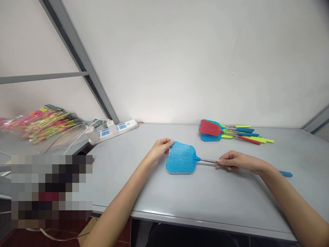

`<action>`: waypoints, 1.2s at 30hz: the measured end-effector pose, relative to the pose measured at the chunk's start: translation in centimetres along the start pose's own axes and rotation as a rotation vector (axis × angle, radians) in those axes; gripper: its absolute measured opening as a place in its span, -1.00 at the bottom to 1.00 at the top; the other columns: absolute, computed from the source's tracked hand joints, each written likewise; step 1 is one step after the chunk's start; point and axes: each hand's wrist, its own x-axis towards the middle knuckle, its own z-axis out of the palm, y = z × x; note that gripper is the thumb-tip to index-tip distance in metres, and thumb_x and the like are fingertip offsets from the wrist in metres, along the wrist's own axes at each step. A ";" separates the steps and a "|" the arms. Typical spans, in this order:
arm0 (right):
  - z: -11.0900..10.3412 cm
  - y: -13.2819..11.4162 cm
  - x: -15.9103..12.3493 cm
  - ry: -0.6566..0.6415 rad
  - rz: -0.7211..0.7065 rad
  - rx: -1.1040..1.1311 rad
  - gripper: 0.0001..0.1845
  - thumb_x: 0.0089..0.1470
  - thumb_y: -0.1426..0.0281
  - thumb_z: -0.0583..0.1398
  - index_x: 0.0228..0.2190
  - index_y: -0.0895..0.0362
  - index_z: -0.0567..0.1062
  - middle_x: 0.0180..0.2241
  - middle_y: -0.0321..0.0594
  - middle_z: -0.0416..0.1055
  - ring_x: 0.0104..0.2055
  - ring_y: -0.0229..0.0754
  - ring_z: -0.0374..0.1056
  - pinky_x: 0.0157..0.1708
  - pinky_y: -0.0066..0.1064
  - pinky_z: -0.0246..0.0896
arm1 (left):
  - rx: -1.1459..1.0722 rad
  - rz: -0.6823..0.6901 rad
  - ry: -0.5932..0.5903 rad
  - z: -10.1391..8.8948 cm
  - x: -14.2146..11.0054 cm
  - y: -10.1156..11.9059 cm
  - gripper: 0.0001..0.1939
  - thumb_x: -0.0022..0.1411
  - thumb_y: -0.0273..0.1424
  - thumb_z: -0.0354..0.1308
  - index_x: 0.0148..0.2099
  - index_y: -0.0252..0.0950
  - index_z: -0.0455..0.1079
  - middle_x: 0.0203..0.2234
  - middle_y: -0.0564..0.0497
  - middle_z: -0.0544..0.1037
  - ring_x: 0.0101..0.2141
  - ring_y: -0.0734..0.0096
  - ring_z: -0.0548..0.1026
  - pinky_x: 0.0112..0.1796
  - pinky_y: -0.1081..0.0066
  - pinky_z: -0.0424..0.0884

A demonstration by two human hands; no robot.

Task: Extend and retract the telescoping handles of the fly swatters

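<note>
A blue fly swatter [181, 158] with a perforated head lies level just over the grey table. My left hand [163, 147] pinches the upper left corner of its head between thumb and fingers. Around the thin metal shaft, right of the head, the fingers of my right hand [232, 160] are closed. A blue handle [285, 174] shows beyond my right forearm, in line with the shaft; hand and arm hide any join between them.
Several fly swatters [210, 127] in red, blue and yellow-green lie piled by the wall. A white power strip [123, 127] with plugs and cables sits at the back left. Bagged colourful sticks [51, 121] lie farther left. The table's front edge [205, 223] runs before me.
</note>
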 end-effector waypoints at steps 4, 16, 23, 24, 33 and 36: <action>-0.2 0.3 0.1 -0.013 -0.003 0.012 -0.54 -0.06 0.07 0.05 -0.43 0.20 0.50 -0.63 -0.31 0.14 -0.61 -0.39 -0.08 -0.56 -0.48 -0.12 | -0.006 0.014 0.003 0.0 0.0 0.0 -0.74 -0.06 -0.20 0.10 -0.49 -0.33 0.31 -0.63 0.12 0.27 -0.60 0.59 0.23 -0.50 0.50 0.17; -0.2 0.3 0.0 0.000 -0.006 0.028 -0.53 -0.07 0.07 0.04 -0.44 0.21 0.50 -0.65 -0.33 0.09 -0.62 -0.39 -0.07 -0.56 -0.48 -0.11 | -0.010 0.025 0.008 0.0 0.0 0.0 -0.73 -0.04 -0.21 0.09 -0.45 -0.36 0.33 -0.60 0.09 0.32 -0.60 0.60 0.27 -0.52 0.52 0.19; -0.3 0.2 -0.1 -0.009 -0.006 0.024 -0.56 -0.04 0.10 0.04 -0.44 0.20 0.50 -0.65 -0.34 0.07 -0.62 -0.39 -0.08 -0.55 -0.48 -0.13 | -0.003 0.031 0.009 0.1 -0.1 0.0 -0.73 -0.02 -0.21 0.08 -0.46 -0.36 0.31 -0.63 0.12 0.31 -0.64 0.64 0.25 -0.54 0.54 0.21; -0.3 0.2 -0.2 -0.010 -0.006 0.023 -0.56 -0.04 0.10 0.04 -0.44 0.20 0.50 -0.65 -0.34 0.08 -0.62 -0.39 -0.08 -0.55 -0.48 -0.13 | -0.001 0.036 0.008 0.1 -0.2 0.1 -0.73 -0.02 -0.21 0.08 -0.45 -0.36 0.31 -0.62 0.11 0.31 -0.64 0.64 0.25 -0.54 0.54 0.21; -0.2 -0.1 -0.4 0.024 0.004 0.004 -0.54 -0.06 0.08 0.04 -0.43 0.21 0.50 -0.66 -0.33 0.07 -0.60 -0.37 -0.08 -0.54 -0.47 -0.12 | 0.066 0.103 0.015 0.1 0.1 0.3 -0.71 -0.03 -0.19 0.10 -0.44 -0.36 0.30 -0.69 0.12 0.29 -0.69 0.61 0.27 -0.64 0.56 0.20; -0.2 -0.3 -0.5 0.021 0.016 0.000 -0.54 -0.07 0.07 0.05 -0.44 0.20 0.50 -0.66 -0.34 0.08 -0.61 -0.37 -0.09 -0.55 -0.48 -0.12 | 0.095 0.117 0.025 0.1 0.2 0.3 -0.72 -0.02 -0.20 0.10 -0.45 -0.36 0.29 -0.70 0.13 0.28 -0.69 0.61 0.28 -0.65 0.57 0.20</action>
